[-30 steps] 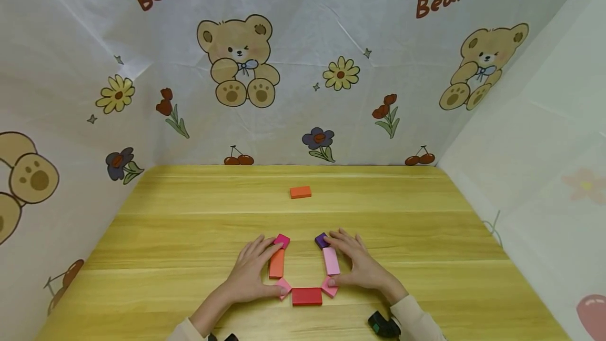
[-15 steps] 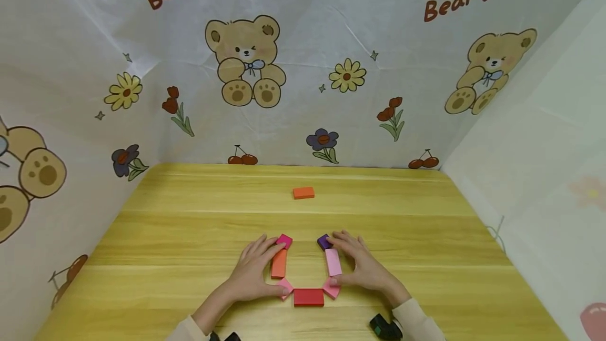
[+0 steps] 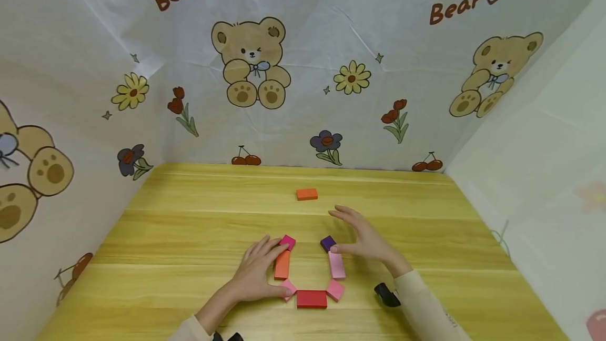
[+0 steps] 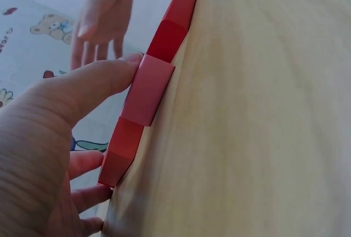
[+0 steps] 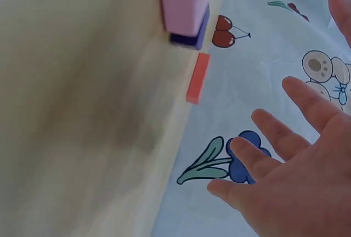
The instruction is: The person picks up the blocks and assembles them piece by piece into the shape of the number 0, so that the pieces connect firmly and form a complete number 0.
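Observation:
Small coloured blocks lie in a U shape on the table. Its left side has a magenta block [image 3: 288, 241], an orange block [image 3: 282, 266] and a pink block [image 3: 289, 285]. A red block [image 3: 311, 299] forms the base. On the right are another pink block [image 3: 335, 290], a light pink block [image 3: 337, 266] and a purple block [image 3: 327, 243]. My left hand [image 3: 255, 273] spans the left side, index finger at the magenta block, thumb touching the pink one [image 4: 148, 90]. My right hand [image 3: 368, 240] hovers by the purple block, fingers spread, holding nothing.
A separate orange block [image 3: 306, 194] lies farther back on the wooden table [image 3: 213, 193]. A white bear-print cloth [image 3: 303, 120] stands behind the table and along its sides. Dark wrist devices [image 3: 387, 294] show at the sleeves.
My right hand has left the right-side blocks and moved up and away, its fingers now off them. My left hand stays on its row. The head view has shifted slightly.

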`<action>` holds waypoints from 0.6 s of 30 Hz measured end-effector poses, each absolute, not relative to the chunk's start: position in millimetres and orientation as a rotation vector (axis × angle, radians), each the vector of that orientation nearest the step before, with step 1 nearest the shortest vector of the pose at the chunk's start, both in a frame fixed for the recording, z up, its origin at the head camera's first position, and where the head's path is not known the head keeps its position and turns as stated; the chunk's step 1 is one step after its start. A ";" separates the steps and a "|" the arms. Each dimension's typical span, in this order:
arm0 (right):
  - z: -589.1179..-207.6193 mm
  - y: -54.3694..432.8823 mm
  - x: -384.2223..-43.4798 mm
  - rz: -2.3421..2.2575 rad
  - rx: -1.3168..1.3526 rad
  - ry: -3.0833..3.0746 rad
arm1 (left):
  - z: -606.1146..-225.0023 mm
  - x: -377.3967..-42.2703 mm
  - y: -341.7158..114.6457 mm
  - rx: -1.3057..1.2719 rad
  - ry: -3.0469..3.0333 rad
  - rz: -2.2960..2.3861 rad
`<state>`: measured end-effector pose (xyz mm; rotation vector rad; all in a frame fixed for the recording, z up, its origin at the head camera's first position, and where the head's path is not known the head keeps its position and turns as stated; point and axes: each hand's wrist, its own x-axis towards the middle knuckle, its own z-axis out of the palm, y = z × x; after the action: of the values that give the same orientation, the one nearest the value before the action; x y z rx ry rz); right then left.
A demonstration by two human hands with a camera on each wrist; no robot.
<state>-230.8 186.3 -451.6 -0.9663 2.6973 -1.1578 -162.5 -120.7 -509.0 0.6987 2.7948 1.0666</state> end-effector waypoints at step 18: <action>-437.1 156.7 -321.0 -1.084 -0.724 2.584 | -510.2 -162.5 -121.7 0.713 2.794 1.071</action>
<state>-321.0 156.7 -437.1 -0.7238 2.5841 -1.0835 -162.5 -121.7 -510.2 0.7132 2.7941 1.0708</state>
